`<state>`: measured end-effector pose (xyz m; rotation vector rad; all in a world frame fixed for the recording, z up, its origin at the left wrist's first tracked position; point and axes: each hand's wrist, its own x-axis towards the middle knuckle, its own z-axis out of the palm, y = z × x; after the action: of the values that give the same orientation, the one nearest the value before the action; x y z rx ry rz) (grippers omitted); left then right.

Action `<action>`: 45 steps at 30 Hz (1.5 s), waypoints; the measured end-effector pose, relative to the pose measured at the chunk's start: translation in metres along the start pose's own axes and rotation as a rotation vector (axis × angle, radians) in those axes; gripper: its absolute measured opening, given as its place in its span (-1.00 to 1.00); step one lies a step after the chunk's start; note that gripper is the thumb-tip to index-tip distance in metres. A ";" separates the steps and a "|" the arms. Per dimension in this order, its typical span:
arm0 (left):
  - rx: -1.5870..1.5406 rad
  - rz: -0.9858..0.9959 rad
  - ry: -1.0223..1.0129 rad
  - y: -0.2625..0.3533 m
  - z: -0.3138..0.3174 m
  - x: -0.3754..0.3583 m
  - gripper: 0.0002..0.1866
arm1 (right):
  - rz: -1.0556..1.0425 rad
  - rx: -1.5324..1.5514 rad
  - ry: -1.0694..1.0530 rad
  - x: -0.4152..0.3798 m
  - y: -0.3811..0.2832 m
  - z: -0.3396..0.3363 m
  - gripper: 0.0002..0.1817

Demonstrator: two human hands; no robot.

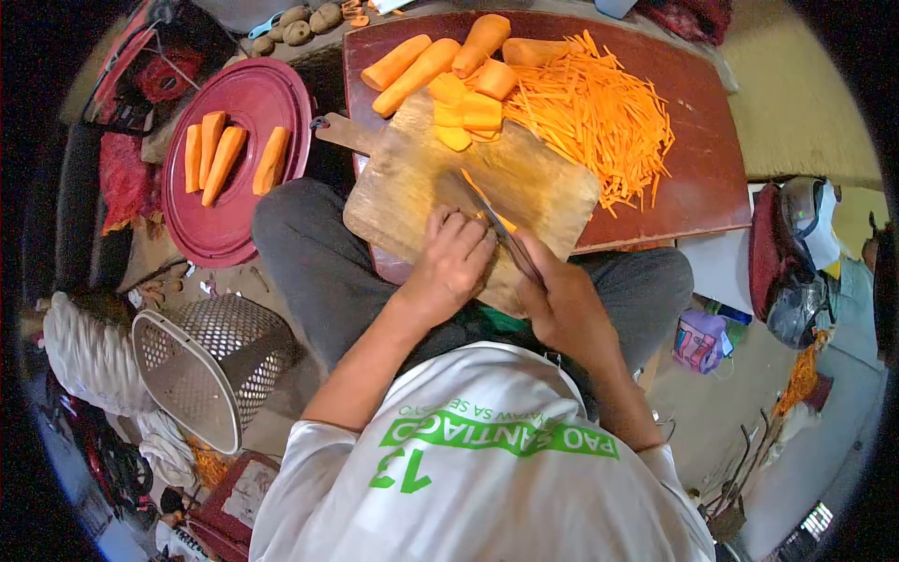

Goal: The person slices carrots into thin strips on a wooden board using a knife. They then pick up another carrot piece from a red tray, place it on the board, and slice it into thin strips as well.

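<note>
My right hand (559, 298) is wrapped round the handle of a knife (496, 220), whose blade points up and left over the wooden cutting board (393, 187). Bits of orange carrot (504, 223) lie against the blade. My left hand (456, 255) rests on the board just left of the knife, fingers curled down; whatever is beneath the fingertips is mostly hidden. Flat carrot slices (466, 110) overlap at the board's top edge. A heap of thin carrot strips (590, 122) spreads to the right, on the red table and against the board.
Peeled carrots (426, 73) lie at the red table's (702, 140) upper left. More carrots (222, 164) sit on a round red lid (201, 225) at left. Below it, a perforated basket (211, 356) lies tipped. Brown root vegetables (297, 33) are at the top left.
</note>
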<state>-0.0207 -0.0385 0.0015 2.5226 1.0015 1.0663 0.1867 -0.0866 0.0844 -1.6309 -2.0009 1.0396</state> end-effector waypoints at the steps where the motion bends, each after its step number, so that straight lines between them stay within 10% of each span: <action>1: -0.003 -0.003 -0.014 0.001 0.000 0.000 -0.60 | 0.015 0.039 -0.021 0.015 -0.002 -0.002 -0.46; 45: -0.001 0.005 -0.044 0.002 -0.004 -0.006 -0.69 | 0.007 -0.030 -0.051 -0.006 -0.018 -0.011 -0.48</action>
<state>-0.0253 -0.0441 0.0015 2.5375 0.9823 1.0083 0.1833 -0.0901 0.1058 -1.6430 -2.0544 1.0695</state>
